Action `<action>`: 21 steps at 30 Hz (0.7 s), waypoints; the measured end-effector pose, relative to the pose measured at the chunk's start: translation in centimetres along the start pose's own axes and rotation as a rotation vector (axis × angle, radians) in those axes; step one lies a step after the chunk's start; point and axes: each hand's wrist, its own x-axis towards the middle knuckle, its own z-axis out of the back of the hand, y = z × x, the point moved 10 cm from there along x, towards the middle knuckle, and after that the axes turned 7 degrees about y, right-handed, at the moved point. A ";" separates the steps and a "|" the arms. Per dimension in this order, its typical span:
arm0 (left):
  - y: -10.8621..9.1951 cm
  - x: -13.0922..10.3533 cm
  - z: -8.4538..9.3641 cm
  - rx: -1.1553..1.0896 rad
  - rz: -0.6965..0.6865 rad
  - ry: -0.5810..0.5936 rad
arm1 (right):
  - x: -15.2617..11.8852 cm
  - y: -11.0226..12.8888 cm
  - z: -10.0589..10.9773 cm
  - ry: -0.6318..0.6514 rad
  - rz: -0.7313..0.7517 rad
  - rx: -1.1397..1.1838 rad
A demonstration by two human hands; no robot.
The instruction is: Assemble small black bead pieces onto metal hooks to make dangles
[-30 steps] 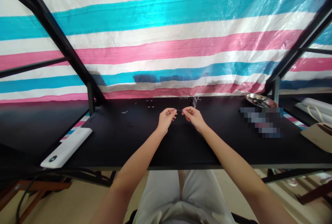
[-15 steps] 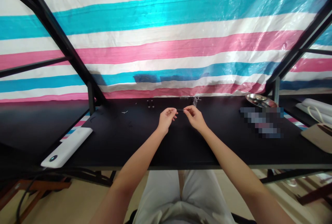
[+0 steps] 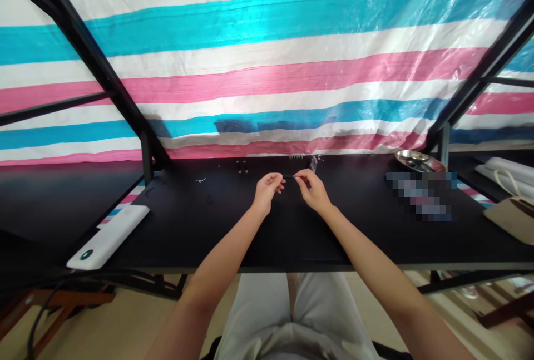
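Note:
A small, dark, thin rod-like piece (image 3: 288, 176) is stretched level between my two hands, above the black table (image 3: 233, 232). My left hand (image 3: 268, 188) pinches its left end, and my right hand (image 3: 312, 188) pinches the right end between thumb and fingers. Its exact kind is too small to make out. Behind my right hand lies a small clear bag (image 3: 314, 163) with white strands by it. A row of tiny metallic pieces (image 3: 296, 157) sits at the table's back edge. Two short black pieces with shiny ends (image 3: 242, 167) lie left of my hands.
White string bits (image 3: 201, 180) lie on the left of the table. A white power bank-like device (image 3: 109, 237) rests at the left edge. At the back right stands a round metal dish (image 3: 419, 161), beside a blurred-out patch. Black frame posts (image 3: 104, 82) rise on both sides before striped sheeting.
Almost nothing differs. My fingers have shifted very slightly on the dark piece, which stays held between both hands.

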 end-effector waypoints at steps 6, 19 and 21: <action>-0.2 0.0 0.1 -0.026 -0.006 -0.002 | 0.0 0.3 0.0 -0.011 0.026 0.002; -0.3 0.0 0.3 -0.044 0.002 -0.015 | 0.0 0.4 0.1 -0.011 0.013 0.003; -0.4 0.0 0.3 -0.047 0.004 -0.016 | 0.0 0.4 0.1 -0.014 0.015 -0.001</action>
